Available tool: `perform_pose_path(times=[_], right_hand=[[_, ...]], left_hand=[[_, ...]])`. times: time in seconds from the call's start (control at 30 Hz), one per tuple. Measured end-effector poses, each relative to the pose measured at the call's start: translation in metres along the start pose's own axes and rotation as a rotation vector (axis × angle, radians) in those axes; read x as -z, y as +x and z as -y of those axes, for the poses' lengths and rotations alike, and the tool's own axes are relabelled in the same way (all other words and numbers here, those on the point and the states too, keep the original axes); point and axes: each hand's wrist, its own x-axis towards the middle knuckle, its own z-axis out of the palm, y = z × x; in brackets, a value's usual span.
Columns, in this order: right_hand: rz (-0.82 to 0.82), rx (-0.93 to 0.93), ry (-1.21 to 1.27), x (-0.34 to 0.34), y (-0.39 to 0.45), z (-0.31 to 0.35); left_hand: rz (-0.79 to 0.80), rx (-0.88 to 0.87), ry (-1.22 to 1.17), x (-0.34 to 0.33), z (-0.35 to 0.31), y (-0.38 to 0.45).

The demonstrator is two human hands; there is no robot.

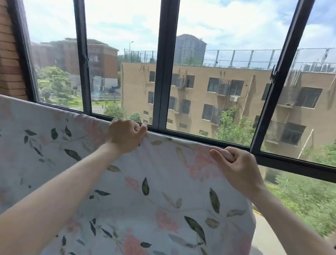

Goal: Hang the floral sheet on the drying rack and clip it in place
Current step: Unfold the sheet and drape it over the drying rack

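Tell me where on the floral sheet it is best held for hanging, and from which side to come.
Probably along its top edge. The floral sheet hangs flat below that edge, so pinching there from the near side, knuckles up, keeps it spread. The left hand and right hand both grip it that way, set apart, with the edge taut between them. No rack or clip shows.

Super bright daylight pouring in through the window (165, 70), sky almost blown out up top. The floral sheet (160, 203) is lit evenly with only soft shadows in its folds. Wide-angle lens bends the window frames hard toward the edges, and the corners go smeary, especially the greenery at lower right. Left pane has hazy reflections.
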Motion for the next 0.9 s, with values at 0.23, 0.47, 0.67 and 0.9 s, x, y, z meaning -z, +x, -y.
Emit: perform_pose_path(times=[0.23,0.47,0.67,0.9], right_hand=[[0.093,0.029,0.215,-0.027,-0.007,0.030],[0.132,0.002,0.324,-0.027,-0.017,0.087],[0.188,0.021,0.350,-0.039,-0.046,0.122],[0.240,0.018,0.397,-0.050,-0.078,0.128]], left_hand=[[0.037,0.051,0.036,0.041,0.047,-0.005],[0.025,0.070,0.007,0.090,0.068,-0.006],[0.023,0.072,0.004,0.122,0.083,-0.025],[0.022,0.060,0.022,0.124,0.095,-0.043]])
